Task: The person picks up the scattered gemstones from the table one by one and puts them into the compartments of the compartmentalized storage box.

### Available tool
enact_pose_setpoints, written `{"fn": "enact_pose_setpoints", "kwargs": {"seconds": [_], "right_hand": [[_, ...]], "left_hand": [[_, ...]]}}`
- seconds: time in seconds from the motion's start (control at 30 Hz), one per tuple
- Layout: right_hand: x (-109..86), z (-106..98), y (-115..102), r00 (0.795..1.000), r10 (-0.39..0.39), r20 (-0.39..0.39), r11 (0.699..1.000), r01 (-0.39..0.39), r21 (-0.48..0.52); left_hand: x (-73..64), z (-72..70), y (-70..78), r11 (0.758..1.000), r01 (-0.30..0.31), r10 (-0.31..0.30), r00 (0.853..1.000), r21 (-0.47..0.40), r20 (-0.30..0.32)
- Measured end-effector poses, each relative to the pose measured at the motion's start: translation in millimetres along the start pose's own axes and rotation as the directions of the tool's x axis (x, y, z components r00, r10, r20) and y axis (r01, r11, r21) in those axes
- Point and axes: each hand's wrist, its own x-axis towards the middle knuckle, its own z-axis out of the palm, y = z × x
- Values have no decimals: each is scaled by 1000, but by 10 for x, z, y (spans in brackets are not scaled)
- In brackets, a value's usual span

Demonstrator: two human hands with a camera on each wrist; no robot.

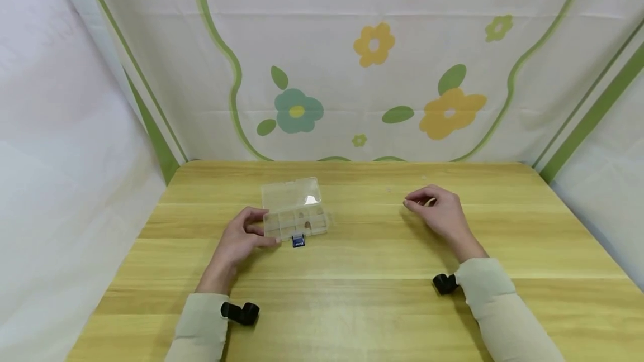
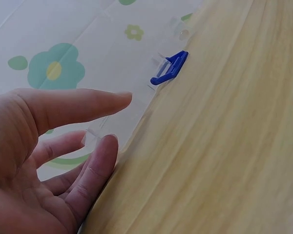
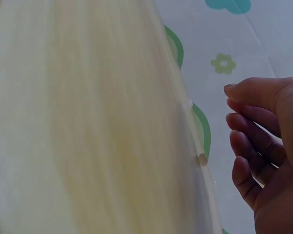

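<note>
1. The clear plastic compartment box (image 1: 288, 228) sits on the left half of the wood-grain desk (image 1: 352, 295), its lid (image 1: 284, 195) open on the far side and its blue latch (image 1: 298, 241) on the near side.
2. The left hand (image 1: 240, 242) holds the box's left end, thumb at the near left corner and fingers round towards the far one.
3. The right hand (image 1: 445, 214) is raised over the right half of the desk, thumb and index fingertips drawn together. A dark speck seems to show at the tips in the head view, but I cannot tell whether anything is pinched there.
4. The relation that matters: the box lies to the left of the right fingertips and slightly nearer the person. Its long axis runs roughly left to right, the right end angled a little farther away, so that short end faces the right hand. The left hand touches the box; the right is well apart.
5. A few small brownish pieces (image 1: 308, 225) show in the compartments towards the right.
6. A tiny pale piece (image 1: 389, 190) lies on the desk just left and far of the right fingertips.
7. A flowered cloth (image 1: 327, 71) hangs behind the far edge.
</note>
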Motion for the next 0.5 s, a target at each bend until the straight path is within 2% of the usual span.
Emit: {"fn": "enact_pose_setpoints", "kwargs": {"seconds": [0.27,0.5], "right_hand": [[-24,-113,126,999,33,-37,999,-33,-9],[-6,-191,200,998,68,-13,997,-68,-40]], "left_hand": [[5,-3,21,1000,-2,2,1000,-2,-5],[-13,4,18,1000,3,-3,1000,-5,-15]]}}
